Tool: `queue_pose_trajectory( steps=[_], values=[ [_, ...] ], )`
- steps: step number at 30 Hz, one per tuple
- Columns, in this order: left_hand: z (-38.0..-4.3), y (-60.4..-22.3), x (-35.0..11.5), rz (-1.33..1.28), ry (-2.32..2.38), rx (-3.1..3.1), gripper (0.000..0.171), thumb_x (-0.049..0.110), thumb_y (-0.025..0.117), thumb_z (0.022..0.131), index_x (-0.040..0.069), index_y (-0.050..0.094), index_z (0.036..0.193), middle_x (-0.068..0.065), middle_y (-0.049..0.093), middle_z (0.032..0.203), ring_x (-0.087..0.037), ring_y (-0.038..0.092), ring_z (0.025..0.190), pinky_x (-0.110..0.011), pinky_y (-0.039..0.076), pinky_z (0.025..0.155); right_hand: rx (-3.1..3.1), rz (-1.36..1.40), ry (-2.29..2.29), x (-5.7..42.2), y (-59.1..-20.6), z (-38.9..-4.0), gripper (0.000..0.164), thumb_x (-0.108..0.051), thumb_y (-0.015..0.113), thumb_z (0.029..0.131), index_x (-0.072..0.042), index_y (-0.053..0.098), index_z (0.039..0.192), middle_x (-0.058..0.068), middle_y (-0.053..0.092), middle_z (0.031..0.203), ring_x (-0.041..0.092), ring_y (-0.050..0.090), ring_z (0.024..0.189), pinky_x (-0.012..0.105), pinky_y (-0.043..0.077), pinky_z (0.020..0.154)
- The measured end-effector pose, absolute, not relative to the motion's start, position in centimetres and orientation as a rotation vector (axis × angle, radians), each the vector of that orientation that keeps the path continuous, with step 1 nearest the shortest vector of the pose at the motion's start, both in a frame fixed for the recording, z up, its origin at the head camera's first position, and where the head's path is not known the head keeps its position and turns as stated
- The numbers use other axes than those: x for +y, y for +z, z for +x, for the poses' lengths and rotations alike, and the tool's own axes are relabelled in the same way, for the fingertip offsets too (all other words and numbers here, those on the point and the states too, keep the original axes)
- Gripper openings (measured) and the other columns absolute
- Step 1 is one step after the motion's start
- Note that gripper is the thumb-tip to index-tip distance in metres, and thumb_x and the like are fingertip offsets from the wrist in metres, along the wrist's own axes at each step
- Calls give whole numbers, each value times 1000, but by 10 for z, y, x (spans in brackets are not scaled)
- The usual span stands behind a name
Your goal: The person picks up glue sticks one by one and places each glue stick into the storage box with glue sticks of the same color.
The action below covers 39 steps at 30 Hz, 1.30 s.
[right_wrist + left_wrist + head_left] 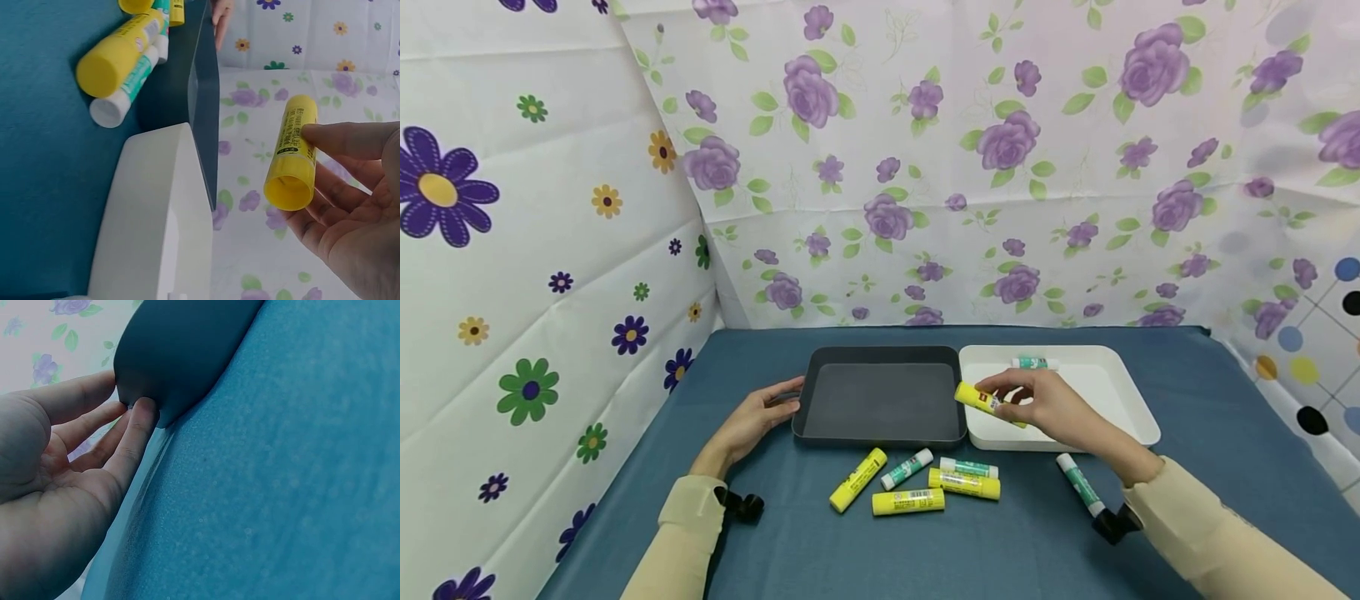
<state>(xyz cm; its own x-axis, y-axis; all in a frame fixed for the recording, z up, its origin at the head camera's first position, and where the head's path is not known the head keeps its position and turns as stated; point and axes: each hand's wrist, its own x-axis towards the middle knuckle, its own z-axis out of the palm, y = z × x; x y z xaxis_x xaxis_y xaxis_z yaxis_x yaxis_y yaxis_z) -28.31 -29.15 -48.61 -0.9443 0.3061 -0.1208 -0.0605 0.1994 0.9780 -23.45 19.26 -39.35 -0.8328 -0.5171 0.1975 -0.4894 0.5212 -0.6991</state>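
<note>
My right hand (1047,403) pinches a yellow glue stick (976,398) between thumb and fingers, over the white tray's left side near the black tray. In the right wrist view, the held yellow glue stick (292,153) shows a hollow end. My left hand (756,421) rests its fairly straight fingertips against the left edge of the black tray (880,437). Close up in the left wrist view, those fingertips (145,406) press on the tray's side. Inside the white tray (1131,408) lies a green-and-white glue stick (1032,363), partly behind the right hand.
In front of the trays lie several glue sticks, among them a slanted yellow one (858,480), a yellow one (908,502) and a small green-and-white one (907,469). Another green-and-white glue stick (1079,483) lies near the right wrist. Flowered cloth (887,167) hangs behind the table.
</note>
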Motion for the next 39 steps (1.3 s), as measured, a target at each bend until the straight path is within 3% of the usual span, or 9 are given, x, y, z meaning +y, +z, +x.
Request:
queue_pose_trajectory(
  steps=[9, 21, 39],
  values=[
    [-283, -485, -291, 233, 1807, 2190, 61, 14, 61, 107, 6, 37, 162, -20, 32, 165, -39, 36, 149, -55, 31, 124, 2685, -921, -1237, 177, -386, -251, 34, -7, 74, 96, -6, 73, 130, 5, 73, 115, 19, 66, 98, 38, 61, 86],
    [-283, -486, -291, 238, 1807, 2192, 61, 14, 61, 107, 7, 37, 162, -19, 33, 165, -38, 37, 149, -54, 33, 123, 2622, -919, -1244, 172, -380, -269, 34, -7, 75, 95, -6, 74, 129, 7, 73, 116, 20, 66, 98, 30, 61, 83],
    [-281, -483, -290, 229, 1812, 2187, 61, 13, 61, 107, 6, 37, 162, -20, 33, 165, -38, 37, 149, -54, 32, 123, 2509, -896, -1289, 164, -376, -294, 35, -9, 75, 96, -7, 74, 131, 12, 73, 124, 26, 70, 102, 35, 62, 79]
  ],
)
